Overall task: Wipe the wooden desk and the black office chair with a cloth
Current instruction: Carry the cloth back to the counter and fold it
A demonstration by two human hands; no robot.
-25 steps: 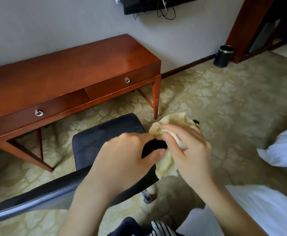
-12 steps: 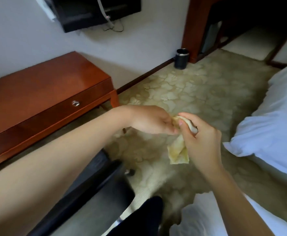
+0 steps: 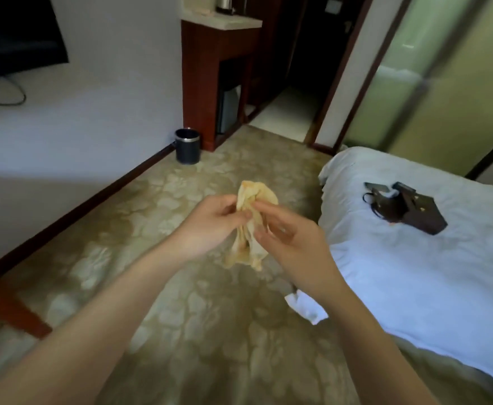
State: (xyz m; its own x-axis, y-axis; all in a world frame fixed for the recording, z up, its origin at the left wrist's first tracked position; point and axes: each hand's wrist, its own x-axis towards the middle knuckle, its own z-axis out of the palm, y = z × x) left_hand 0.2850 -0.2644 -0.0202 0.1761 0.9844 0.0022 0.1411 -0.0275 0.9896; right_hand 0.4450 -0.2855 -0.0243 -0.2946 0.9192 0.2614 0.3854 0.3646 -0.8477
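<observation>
A crumpled yellow cloth [image 3: 249, 229] hangs between my two hands in front of me, above the patterned carpet. My left hand [image 3: 210, 223] pinches its upper left side with curled fingers. My right hand [image 3: 286, 238] holds the cloth's right side with fingers and thumb. Only a corner of the wooden desk [image 3: 2, 305] shows, at the lower left edge. The black office chair is out of view.
A bed with white bedding [image 3: 414, 273] fills the right side, with a dark brown box [image 3: 420, 213] and small dark items on it. A black waste bin [image 3: 187, 146] stands by the wall next to a wooden cabinet [image 3: 210, 83]. A doorway opens beyond.
My view has swung right, away from the desk and chair toward the bed and doorway. Both hands stay on the cloth and have lifted it in front of me.
</observation>
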